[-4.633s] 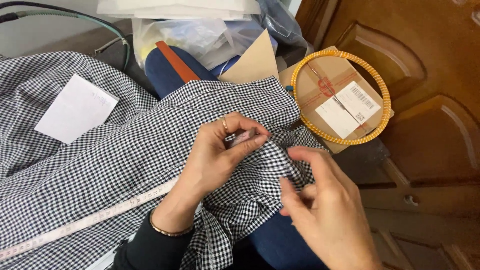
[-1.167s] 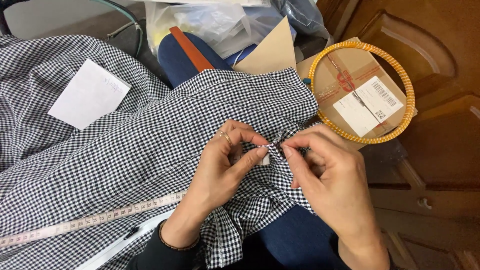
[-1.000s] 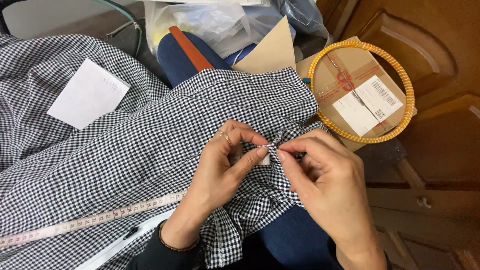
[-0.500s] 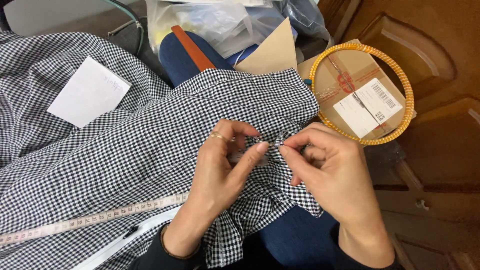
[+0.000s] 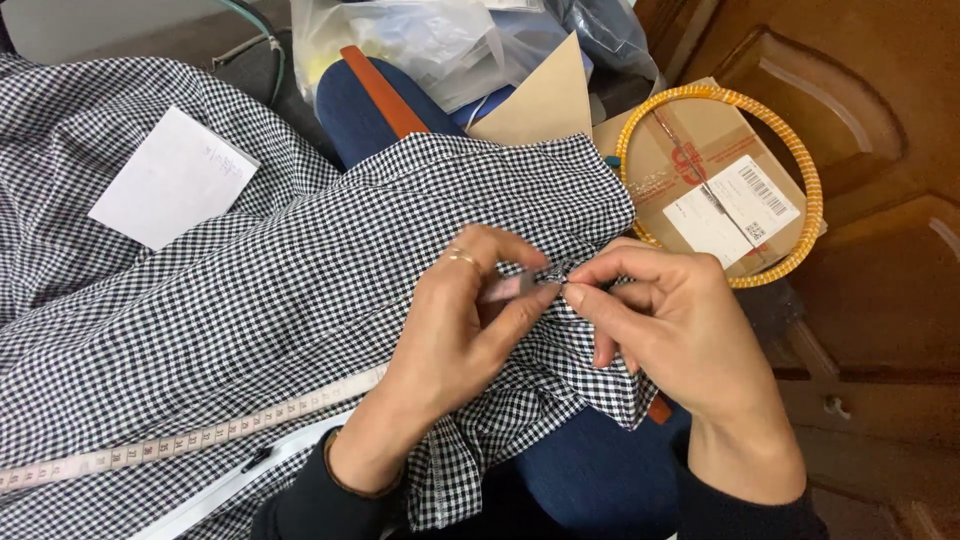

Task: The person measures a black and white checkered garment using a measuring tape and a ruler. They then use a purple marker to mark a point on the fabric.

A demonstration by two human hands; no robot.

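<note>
A black-and-white checked fabric [image 5: 300, 290] is spread over my lap and to the left. My left hand [image 5: 460, 330], a ring on one finger, pinches a fold of this fabric near its right edge. My right hand [image 5: 670, 320] meets it fingertip to fingertip, pinching the same bunched spot of cloth between thumb and forefinger. Whether a needle or pin sits between the fingers is too small to tell.
A measuring tape [image 5: 190, 440] lies across the fabric at lower left. A white paper slip [image 5: 172, 180] rests on the cloth upper left. A cardboard box [image 5: 700, 180] with a yellow hoop [image 5: 790, 130] on it stands right, by a wooden door [image 5: 880, 200]. Plastic bags [image 5: 420, 40] sit behind.
My right hand came up from the lower right to meet my left hand at the fabric's edge. Since then both hands keep pinching the same spot with small finger shifts.
</note>
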